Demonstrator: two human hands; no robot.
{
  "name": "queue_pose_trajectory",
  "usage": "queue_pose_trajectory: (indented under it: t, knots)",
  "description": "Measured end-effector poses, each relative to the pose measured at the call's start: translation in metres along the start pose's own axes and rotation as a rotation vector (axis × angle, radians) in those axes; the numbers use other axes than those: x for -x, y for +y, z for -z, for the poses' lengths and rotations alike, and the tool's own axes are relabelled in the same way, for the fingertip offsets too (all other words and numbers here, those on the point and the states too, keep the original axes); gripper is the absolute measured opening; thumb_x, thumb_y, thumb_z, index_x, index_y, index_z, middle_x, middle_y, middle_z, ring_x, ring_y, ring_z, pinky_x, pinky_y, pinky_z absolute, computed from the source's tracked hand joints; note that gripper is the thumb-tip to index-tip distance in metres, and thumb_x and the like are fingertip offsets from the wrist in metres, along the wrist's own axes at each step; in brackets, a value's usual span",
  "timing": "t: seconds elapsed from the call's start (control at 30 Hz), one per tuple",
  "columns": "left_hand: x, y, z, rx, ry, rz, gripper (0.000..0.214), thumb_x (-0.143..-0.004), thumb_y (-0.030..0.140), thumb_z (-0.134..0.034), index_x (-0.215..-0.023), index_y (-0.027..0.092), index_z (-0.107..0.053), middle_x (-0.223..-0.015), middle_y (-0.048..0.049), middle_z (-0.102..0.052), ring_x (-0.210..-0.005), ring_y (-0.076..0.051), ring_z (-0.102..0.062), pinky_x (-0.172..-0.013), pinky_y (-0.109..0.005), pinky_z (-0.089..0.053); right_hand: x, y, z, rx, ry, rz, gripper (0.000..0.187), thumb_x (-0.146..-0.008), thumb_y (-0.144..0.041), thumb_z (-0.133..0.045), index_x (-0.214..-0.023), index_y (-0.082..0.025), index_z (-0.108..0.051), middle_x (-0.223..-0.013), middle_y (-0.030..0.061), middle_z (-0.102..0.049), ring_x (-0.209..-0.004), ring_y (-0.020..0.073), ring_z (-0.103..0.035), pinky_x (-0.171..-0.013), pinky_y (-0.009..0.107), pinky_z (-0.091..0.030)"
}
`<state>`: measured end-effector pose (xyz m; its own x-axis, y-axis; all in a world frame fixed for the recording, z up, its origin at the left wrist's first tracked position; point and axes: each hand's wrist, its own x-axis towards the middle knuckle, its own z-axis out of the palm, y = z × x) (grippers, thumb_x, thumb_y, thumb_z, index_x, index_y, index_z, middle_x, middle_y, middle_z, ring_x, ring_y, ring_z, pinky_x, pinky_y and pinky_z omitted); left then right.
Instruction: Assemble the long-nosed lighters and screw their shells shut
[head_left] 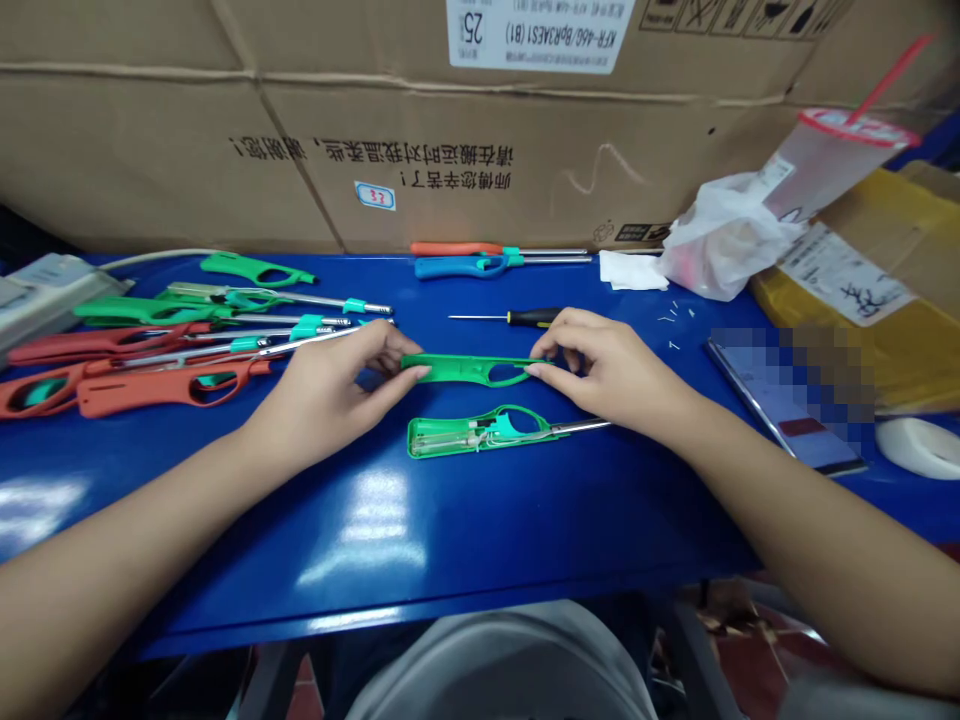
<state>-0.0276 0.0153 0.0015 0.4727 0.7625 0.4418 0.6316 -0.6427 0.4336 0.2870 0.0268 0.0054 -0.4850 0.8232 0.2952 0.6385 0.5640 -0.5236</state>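
Observation:
Between my two hands is a green lighter casing half (457,369), its hollow inner side partly showing. My left hand (345,375) pinches its wide left end between thumb and fingers. At the narrow right end, by the finger loop, my right hand (600,365) pinches it the same way. Just nearer to me lies an opened green lighter (450,437) with its inner parts, a teal trigger and a metal tube exposed; the tube's far end runs below my right hand. Behind the casing half rests a screwdriver (529,318) with a black and yellow handle.
Several red and green lighters (172,385) are piled at left beside a white power strip (52,290). An orange lighter (457,248) and a blue lighter (461,267) lie before a cardboard box (315,160). At right are a bagged cup (817,165), a phone (787,410) and a yellow-taped parcel (892,340).

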Motion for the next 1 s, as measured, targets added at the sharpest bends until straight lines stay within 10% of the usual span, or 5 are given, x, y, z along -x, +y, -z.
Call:
queue_pose_trajectory:
  t: [0.37, 0.8, 1.0]
  knots:
    - [0.006, 0.017, 0.004, -0.151, 0.172, -0.221, 0.012, -0.099, 0.021, -0.070, -0.105, 0.026, -0.060, -0.104, 0.0033, -0.081, -0.094, -0.017, -0.080, -0.082, -0.027, -0.065, 0.003, -0.026, 0.028, -0.311, -0.266, -0.202, 0.041, -0.089, -0.057, -0.074, -0.107, -0.022, -0.082, -0.098, 0.0045, -0.080, -0.078, 0.0183, -0.068, -0.065, 0.029, -0.049]
    - [0.008, 0.024, 0.003, -0.036, -0.154, -0.284, 0.038, -0.101, 0.034, -0.065, -0.137, 0.023, -0.059, -0.112, -0.0072, -0.077, -0.093, -0.021, -0.076, -0.087, -0.032, -0.062, 0.008, -0.042, 0.030, -0.227, -0.235, -0.119, 0.030, -0.082, -0.028, -0.080, -0.110, -0.022, -0.077, -0.100, 0.0021, -0.074, -0.083, 0.0166, -0.061, -0.073, 0.030, -0.049]
    - [0.002, 0.027, 0.001, 0.084, -0.225, -0.292, 0.025, -0.100, 0.025, -0.067, -0.124, 0.019, -0.066, -0.105, -0.0074, -0.073, -0.091, -0.018, -0.070, -0.083, -0.029, -0.058, 0.009, -0.038, 0.021, -0.180, -0.279, 0.007, 0.027, -0.084, -0.022, -0.077, -0.111, -0.023, -0.071, -0.103, 0.0002, -0.069, -0.085, 0.0151, -0.060, -0.075, 0.028, -0.047]
